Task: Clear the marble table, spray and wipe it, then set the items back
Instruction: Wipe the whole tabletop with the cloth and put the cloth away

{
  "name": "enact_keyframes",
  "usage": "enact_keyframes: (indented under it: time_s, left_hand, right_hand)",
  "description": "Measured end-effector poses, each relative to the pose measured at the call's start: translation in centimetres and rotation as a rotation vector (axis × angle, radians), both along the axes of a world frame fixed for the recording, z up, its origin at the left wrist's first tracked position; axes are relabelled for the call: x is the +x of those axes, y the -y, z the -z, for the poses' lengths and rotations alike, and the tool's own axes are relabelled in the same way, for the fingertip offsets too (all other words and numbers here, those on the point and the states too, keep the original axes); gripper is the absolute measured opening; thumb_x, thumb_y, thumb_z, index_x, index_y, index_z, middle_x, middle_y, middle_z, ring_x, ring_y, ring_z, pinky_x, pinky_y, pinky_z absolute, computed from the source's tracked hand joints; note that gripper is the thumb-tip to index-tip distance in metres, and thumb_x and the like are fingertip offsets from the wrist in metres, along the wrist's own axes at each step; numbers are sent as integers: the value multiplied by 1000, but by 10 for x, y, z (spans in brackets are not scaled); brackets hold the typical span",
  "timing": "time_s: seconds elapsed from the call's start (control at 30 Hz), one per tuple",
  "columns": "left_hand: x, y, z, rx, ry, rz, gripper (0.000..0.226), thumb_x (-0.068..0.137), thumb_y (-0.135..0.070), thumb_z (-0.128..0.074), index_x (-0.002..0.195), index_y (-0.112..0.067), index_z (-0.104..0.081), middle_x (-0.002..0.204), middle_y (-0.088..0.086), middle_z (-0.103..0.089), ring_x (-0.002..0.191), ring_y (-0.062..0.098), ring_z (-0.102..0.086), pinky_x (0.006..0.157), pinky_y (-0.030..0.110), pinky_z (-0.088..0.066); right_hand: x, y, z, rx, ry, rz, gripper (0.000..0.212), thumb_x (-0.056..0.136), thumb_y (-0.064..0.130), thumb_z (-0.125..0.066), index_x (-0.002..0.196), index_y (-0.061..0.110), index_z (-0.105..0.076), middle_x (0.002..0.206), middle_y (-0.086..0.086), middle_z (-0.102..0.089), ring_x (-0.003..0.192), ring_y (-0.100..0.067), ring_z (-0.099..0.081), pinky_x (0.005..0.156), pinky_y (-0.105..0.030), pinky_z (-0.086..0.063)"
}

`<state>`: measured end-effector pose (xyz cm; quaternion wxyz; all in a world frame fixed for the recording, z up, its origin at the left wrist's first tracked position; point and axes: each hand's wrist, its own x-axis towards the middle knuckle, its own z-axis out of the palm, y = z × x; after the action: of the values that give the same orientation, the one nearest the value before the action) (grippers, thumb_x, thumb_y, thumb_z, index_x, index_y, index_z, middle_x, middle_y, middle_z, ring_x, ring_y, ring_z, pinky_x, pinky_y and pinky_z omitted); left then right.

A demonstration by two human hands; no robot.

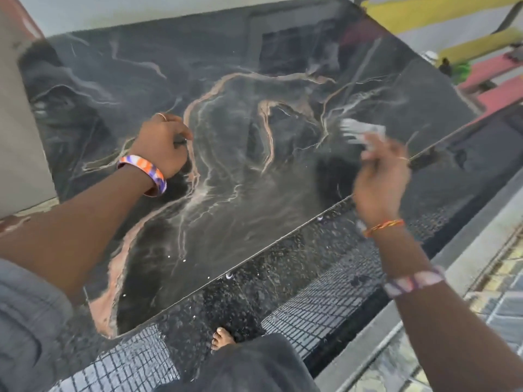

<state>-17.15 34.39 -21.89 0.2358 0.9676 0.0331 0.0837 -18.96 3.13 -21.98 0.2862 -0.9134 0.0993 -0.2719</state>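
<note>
- Marble table (226, 154): black polished rectangular slab with pale and copper-pink veins, seen tilted from the head view; it fills the centre of the picture and its near edge runs diagonally from lower left to upper right.
- Left hand (162, 145): over the left part of the slab, fingers curled inward, knuckles up. Something small and dark shows at the fingertips; cannot tell what it is, or whether it is held.
- Left wrist carries a broad orange, purple and white bangle (144, 172); a thin ring sits on one finger.
- Right hand (380, 179): raised above the right near edge of the slab, motion-blurred, fingers closed on a pale grey, whitish thing (360, 131) that sticks out up and to the left. Its kind cannot be told through the blur.
- Right wrist: thin orange thread band (383, 225); further up the forearm, a striped white and purple band (413, 280).
- Small white specks lie on the slab near its front edge.
- Below the edge: dark speckled floor (254, 292) and a bare foot (222, 338).
</note>
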Motion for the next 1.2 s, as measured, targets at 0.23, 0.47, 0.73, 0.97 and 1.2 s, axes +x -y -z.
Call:
enact_keyframes:
  time_s: [0.23,0.47,0.73,0.97,1.2]
  left_hand:
    - [-11,-25,-24,18,-95,-118,49,66,-17,-42,102,-1,-70,113,25,-66,110,38,-58,99,36,-41]
    - [-77,-53,-32,43,-176,-464,42,77,-15,-42,104,3,-68,107,30,-65,103,46,-58,94,44,-45]
    - [-106,23,-35,120,-120,-552,35,83,5,-44,105,-1,-69,113,29,-65,106,45,-56,95,41,-42]
    - [-73,110,-22,86,-103,-369,34,77,-2,-48,103,-1,-70,107,27,-68,104,41,-61,96,37,-43]
    - [-48,147,-6,60,-78,-289,31,77,5,-51,101,-1,-71,106,26,-68,102,40,-63,96,40,-48]
  right_hand:
    - [-108,-157,-8,-237,-99,-854,54,78,12,-28,116,30,-62,137,-8,-50,98,-37,-53,74,-47,-53]
    - [-140,-181,23,-548,-288,-1355,47,89,38,-50,135,38,-38,151,-1,-29,126,-32,-35,95,-48,-38]
    - [-80,-69,22,-555,-290,-1031,70,83,2,-26,143,37,-23,156,-7,-19,130,-39,-29,98,-49,-31]
    - [28,101,35,-633,-334,-429,60,93,5,-35,142,38,-27,152,-8,-29,119,-42,-39,94,-49,-37]
    - [109,214,-12,-111,-492,-166,50,79,-8,-50,127,8,-54,121,-30,-57,114,-45,-53,100,-47,-43]
